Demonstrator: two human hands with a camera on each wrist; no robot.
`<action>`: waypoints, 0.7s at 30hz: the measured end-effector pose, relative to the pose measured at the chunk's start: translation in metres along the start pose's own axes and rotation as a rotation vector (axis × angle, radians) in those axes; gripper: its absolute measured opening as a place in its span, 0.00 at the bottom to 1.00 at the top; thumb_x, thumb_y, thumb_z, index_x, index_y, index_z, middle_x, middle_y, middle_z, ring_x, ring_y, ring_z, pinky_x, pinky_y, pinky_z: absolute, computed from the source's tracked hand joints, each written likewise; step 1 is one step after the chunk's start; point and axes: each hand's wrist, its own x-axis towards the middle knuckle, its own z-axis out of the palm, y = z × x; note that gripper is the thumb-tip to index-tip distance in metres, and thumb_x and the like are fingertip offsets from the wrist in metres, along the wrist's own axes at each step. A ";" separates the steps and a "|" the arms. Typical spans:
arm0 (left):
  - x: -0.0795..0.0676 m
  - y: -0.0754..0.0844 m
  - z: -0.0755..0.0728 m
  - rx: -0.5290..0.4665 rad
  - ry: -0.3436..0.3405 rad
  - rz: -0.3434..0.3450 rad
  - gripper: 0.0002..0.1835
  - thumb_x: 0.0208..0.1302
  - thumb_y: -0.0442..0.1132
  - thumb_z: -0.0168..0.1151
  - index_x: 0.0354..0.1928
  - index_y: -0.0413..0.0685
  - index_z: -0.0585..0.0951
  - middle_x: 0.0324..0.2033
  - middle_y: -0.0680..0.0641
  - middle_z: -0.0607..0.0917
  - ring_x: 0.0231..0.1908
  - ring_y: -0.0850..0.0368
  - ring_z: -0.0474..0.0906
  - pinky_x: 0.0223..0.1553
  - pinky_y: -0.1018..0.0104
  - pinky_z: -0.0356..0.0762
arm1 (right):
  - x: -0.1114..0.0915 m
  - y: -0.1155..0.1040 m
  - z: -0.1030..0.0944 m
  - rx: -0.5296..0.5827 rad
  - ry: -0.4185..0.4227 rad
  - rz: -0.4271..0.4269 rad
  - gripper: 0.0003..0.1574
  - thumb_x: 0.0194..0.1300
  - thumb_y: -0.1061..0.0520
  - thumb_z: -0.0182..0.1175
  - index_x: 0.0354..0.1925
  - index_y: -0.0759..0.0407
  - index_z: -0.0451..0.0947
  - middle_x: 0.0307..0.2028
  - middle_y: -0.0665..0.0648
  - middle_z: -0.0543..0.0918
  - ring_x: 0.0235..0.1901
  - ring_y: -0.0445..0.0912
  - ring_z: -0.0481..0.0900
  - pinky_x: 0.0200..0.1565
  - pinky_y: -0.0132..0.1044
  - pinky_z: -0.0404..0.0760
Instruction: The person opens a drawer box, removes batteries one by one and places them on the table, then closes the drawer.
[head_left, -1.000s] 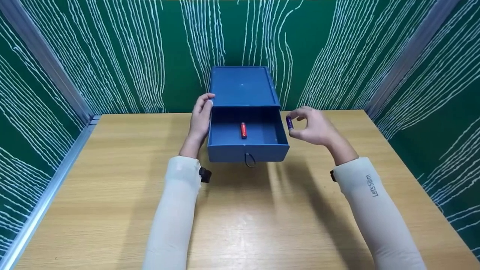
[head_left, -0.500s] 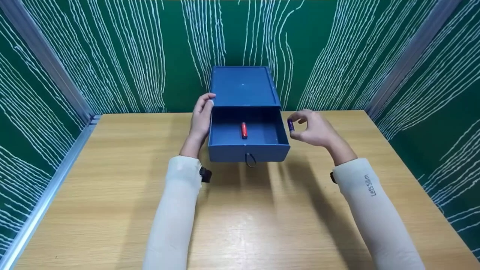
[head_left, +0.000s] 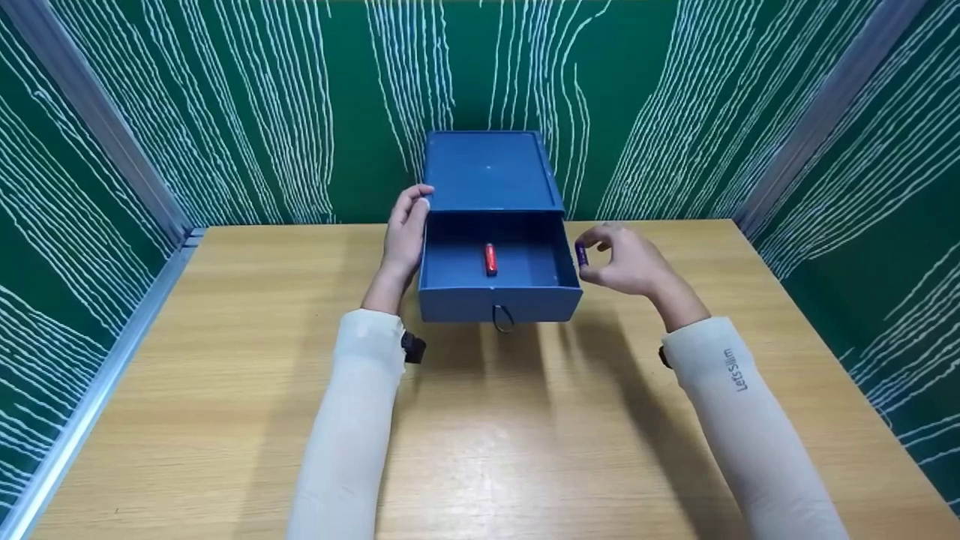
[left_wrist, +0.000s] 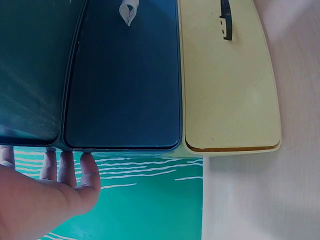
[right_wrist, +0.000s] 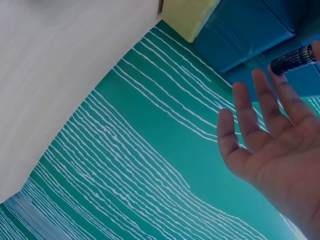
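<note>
A blue drawer cabinet [head_left: 491, 171] stands with its top drawer [head_left: 500, 304] pulled out. In that drawer lies a red battery [head_left: 490, 259]. My left hand [head_left: 403, 236] touches the cabinet's left side near its front edge; in the left wrist view its fingers [left_wrist: 89, 172] lie against that side. Just beyond the drawer's right wall, my right hand [head_left: 634, 259] pinches a dark purple battery [head_left: 581, 253] between thumb and index finger. The right wrist view shows this battery [right_wrist: 294, 59] at the fingertips, the other fingers extended, with most of the thumb out of frame.
Below the open drawer, the left wrist view shows a closed dark blue drawer [left_wrist: 125, 85] with a white pull loop and a closed yellow drawer [left_wrist: 230, 85] with a black one. The wooden table [head_left: 225, 375] is bounded by green walls [head_left: 375, 150] with white wavy lines.
My right hand and the purple battery have sunk very slightly beside the drawer. The left hand, the drawer and the red battery keep their places; the head view shifts a little.
</note>
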 end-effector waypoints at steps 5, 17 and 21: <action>0.002 0.000 0.000 0.002 -0.002 0.007 0.16 0.66 0.40 0.38 0.52 0.45 0.69 0.54 0.47 0.68 0.51 0.57 0.63 0.55 0.63 0.58 | 0.002 0.001 0.002 0.011 -0.010 0.019 0.25 0.46 0.50 0.62 0.45 0.53 0.73 0.45 0.51 0.75 0.45 0.50 0.70 0.45 0.47 0.71; 0.001 -0.001 -0.001 -0.030 -0.015 0.046 0.15 0.65 0.39 0.39 0.51 0.44 0.69 0.53 0.46 0.68 0.51 0.57 0.63 0.54 0.65 0.58 | 0.002 0.006 0.008 -0.022 0.004 -0.004 0.25 0.44 0.49 0.61 0.44 0.54 0.74 0.42 0.52 0.77 0.42 0.49 0.72 0.44 0.45 0.71; 0.001 -0.004 -0.001 -0.037 -0.015 0.035 0.15 0.65 0.40 0.39 0.51 0.44 0.69 0.53 0.46 0.68 0.50 0.56 0.63 0.54 0.64 0.58 | 0.003 0.008 0.011 -0.026 0.004 -0.004 0.25 0.44 0.48 0.61 0.44 0.54 0.74 0.43 0.52 0.77 0.42 0.49 0.72 0.44 0.45 0.71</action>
